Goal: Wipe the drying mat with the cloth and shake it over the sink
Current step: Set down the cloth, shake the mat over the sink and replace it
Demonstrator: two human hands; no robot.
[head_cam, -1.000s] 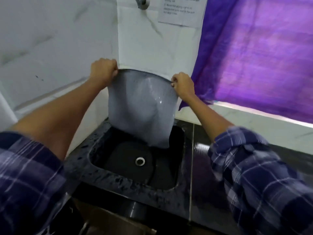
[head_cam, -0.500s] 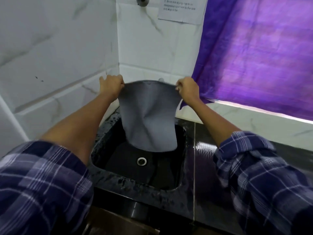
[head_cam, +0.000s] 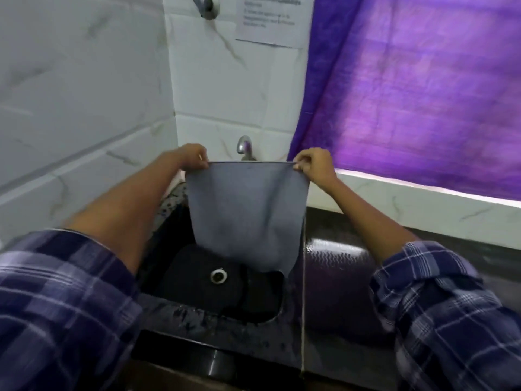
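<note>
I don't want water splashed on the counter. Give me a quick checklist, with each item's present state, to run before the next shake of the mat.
1. Left hand has a grip on the top left corner of the drying mat: ok.
2. Right hand pinches the top right corner: ok.
3. Mat hangs over the sink basin: mostly ok; its lower right corner hangs close to the basin's right edge beside the counter.
4. Mat clear of the tap behind it: cannot tell how much gap.
5. Mat wiped clean: cannot tell; a faint dark smudge shows on it.
6. Curtain out of the mat's way: ok.
</note>
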